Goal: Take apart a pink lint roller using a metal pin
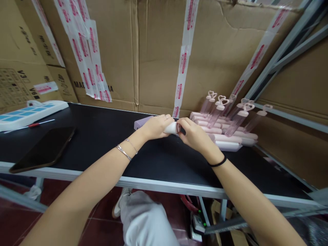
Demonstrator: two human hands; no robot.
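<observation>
My left hand (pixel 159 126) is wrapped round a short white cylinder (pixel 170 128), which lies sideways over the dark tabletop. At the cylinder's pinkish right end, the fingers of my right hand (pixel 193 133) are closed in a pinch; what exactly lies between the fingertips is partly hidden. Just behind my left hand is a light purple box (pixel 142 122), partly covered by it. Right of my right hand stand several clear pinkish tubes (pixel 216 114) with heart-shaped loops on top, among pale pink cylinders (pixel 228 138) lying in rows.
A black phone (pixel 43 148) lies at the left front edge. Behind it are a red-and-silver screwdriver-like tool (pixel 33 125) and a white power strip (pixel 33 112) with blue panels. Taped cardboard (pixel 159 61) walls the back; a grey metal frame (pixel 289 58) rises on the right.
</observation>
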